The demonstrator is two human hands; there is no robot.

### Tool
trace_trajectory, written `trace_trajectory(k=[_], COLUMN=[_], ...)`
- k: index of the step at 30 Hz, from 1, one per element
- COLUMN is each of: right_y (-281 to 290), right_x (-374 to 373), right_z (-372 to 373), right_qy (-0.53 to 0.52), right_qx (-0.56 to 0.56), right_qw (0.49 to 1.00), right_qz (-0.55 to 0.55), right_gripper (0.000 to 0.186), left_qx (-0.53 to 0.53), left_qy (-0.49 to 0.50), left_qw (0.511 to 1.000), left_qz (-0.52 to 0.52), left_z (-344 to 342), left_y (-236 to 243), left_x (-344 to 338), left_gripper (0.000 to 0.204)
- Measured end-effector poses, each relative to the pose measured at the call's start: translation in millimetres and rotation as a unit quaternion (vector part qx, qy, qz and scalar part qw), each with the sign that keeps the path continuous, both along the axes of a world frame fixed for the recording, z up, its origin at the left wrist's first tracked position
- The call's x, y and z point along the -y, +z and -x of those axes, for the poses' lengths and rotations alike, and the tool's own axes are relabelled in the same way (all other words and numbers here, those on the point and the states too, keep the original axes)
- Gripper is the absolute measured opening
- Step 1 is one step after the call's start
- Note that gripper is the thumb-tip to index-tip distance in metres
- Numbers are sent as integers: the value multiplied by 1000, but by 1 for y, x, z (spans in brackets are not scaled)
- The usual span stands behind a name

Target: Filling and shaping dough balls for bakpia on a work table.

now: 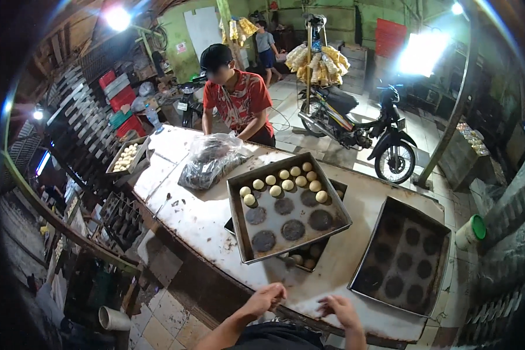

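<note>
My left hand point(267, 296) is by the table's near edge, its fingers curled together; whatever they may hold is too small to see. To its right my right hand point(339, 309) hovers with loosely bent fingers apart and nothing in it. Beyond both hands, a square metal tray point(297, 253) rests tilted across another tray point(339, 188) that also holds round balls. Pale round dough balls point(287, 185) sit along the upper tray's far side; dark round marks cover its bare near part. An empty-looking metal tray point(385, 294) with similar dark marks lies to the right.
A clear plastic bag point(207, 166) with dark contents lies on the white table point(207, 224). Across it stands a person in a red shirt point(245, 105). Another tray of dough balls point(125, 157) is at far left. A motorbike point(356, 125) and a green-rimmed bucket point(471, 232) stand beyond.
</note>
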State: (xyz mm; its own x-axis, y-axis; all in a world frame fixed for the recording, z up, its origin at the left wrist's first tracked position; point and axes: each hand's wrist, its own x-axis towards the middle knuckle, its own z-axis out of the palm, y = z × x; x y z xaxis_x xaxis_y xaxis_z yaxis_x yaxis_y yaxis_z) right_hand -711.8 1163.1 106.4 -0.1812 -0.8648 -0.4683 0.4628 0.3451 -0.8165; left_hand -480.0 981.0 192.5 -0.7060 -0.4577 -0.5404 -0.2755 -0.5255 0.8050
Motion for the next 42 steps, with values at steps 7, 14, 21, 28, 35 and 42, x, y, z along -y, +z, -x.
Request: trace_trajectory(k=[7, 14, 21, 28, 35, 42], right_y=[88, 75, 119, 173, 183, 154], right_x=[98, 68, -11, 23, -14, -56], right_z=[-44, -14, -76, -171, -210, -191], right_qy=[-74, -282, -598, -620, -653, -605], right_qx=[-46, -126, -138, -211, -209, -188], right_qw=[976, 933, 790, 748, 719, 772], right_qz=[199, 183, -4, -107, -110, -44], right_gripper=[35, 38, 31, 30, 29, 30], left_qx=[-44, -13, 175, 199, -100, -160], left_qy=[-59, -172, -158, -159, -31, -219], left_qw=[974, 850, 663, 561, 930, 955], left_qz=[216, 498, 710, 787, 352, -121], left_z=[66, 48, 45, 66, 35, -47], left_y=[11, -2, -29, -73, -32, -39], left_x=[6, 87, 264, 375, 297, 74], left_gripper=[45, 32, 43, 28, 35, 40])
